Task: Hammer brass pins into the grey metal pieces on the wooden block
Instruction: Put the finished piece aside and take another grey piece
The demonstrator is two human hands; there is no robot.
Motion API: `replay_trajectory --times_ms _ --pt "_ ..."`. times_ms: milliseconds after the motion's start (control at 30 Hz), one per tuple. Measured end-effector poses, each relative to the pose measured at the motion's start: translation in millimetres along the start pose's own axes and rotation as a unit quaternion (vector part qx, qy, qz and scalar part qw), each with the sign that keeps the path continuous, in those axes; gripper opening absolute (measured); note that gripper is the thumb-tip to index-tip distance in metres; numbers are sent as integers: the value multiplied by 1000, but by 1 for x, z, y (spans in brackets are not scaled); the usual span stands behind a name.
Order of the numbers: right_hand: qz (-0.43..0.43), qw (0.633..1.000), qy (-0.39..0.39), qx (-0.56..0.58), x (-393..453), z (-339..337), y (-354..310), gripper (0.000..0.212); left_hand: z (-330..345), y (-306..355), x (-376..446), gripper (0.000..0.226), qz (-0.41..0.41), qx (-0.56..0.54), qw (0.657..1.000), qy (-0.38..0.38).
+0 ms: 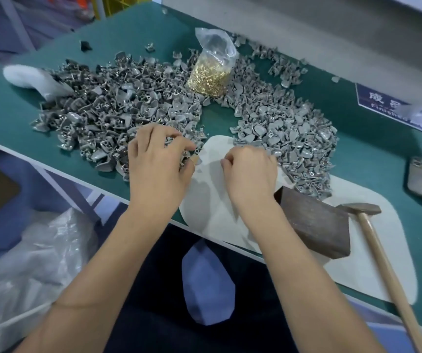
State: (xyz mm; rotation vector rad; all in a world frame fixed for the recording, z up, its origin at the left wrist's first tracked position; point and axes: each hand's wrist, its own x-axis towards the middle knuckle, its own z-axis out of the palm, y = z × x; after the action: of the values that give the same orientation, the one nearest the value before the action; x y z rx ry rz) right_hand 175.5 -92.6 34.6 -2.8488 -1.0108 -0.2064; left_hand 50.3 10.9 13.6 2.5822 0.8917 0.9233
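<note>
Wooden block [314, 225] and hammer [380, 253] lie on the pale mat [373, 273], right of both hands. Right hand [250, 174], knuckles up, fingers curled tight; contents cannot be told. Left hand [159, 159], fingers bent, pinches a grey metal piece [196, 159] at the heap's [118, 108] edge. Beyond, a bag of brass pins [211, 75].

Grey metal pieces [118, 108] lie heaped in a broad arc from nine o'clock round to three o'clock. A clear bag of brass pins [211, 75] stands upright at twelve o'clock among them. The dark wooden block [314, 221] sits at four o'clock, with the wooden-handled hammer [383, 261] lying just beside it.
</note>
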Motion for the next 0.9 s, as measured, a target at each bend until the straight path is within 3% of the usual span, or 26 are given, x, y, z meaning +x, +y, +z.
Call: replay_trajectory --times_ms 100,200,300,400,600,767,900 --pt "-6 1000 -2 2 4 -2 0 23 0 11 3 13 38 -36 999 6" --pt "17 996 46 68 1 -16 18 21 0 26 8 11 56 -99 993 -17" --pt "75 984 87 136 -4 -32 58 17 8 45 16 6 59 -184 976 -99" --pt "132 970 57 194 -10 -37 101 17 23 73 25 10 58 -249 947 -193" --pt "160 936 72 304 -26 -30 139 13 57 111 42 16 73 -86 974 -195" --pt "142 937 90 308 -35 -17 133 14 70 128 45 23 94 -20 979 -180" --pt "138 929 97 330 -35 -17 137 15 79 134 46 15 120 10 972 -204"
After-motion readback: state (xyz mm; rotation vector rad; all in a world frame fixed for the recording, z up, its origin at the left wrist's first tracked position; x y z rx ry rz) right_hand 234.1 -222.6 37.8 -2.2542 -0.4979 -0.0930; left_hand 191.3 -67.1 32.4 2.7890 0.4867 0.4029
